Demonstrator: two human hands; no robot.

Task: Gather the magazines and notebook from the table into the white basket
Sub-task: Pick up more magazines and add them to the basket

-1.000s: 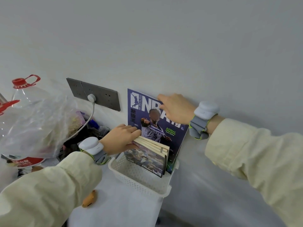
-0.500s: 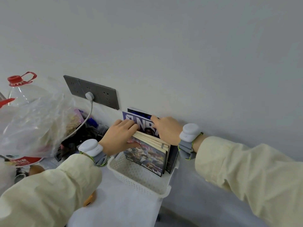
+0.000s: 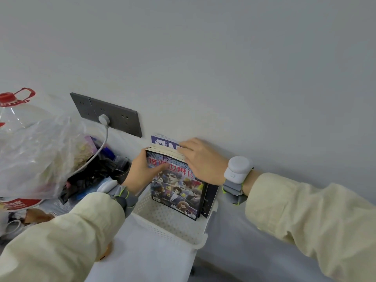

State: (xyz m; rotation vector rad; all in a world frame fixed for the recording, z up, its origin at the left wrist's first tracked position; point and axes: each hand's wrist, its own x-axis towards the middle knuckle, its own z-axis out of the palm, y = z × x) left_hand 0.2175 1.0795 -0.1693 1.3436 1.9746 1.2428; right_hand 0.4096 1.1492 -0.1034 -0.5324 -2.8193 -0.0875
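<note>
Several magazines [image 3: 177, 188] are stood on edge at the far end of a white basket [image 3: 168, 231], which is set on the bench [image 3: 142, 261] against the wall [image 3: 223, 78]. Their left edge is gripped by the left hand [image 3: 140, 174], with the thumb laid across the front cover. Their top edges are covered by the right hand [image 3: 203, 159], fingers curled over them. A purple magazine [image 3: 160, 141] is seen at the back. The magazines are judged light, glossy and floppy, and best held bunched by spine or top edge.
</note>
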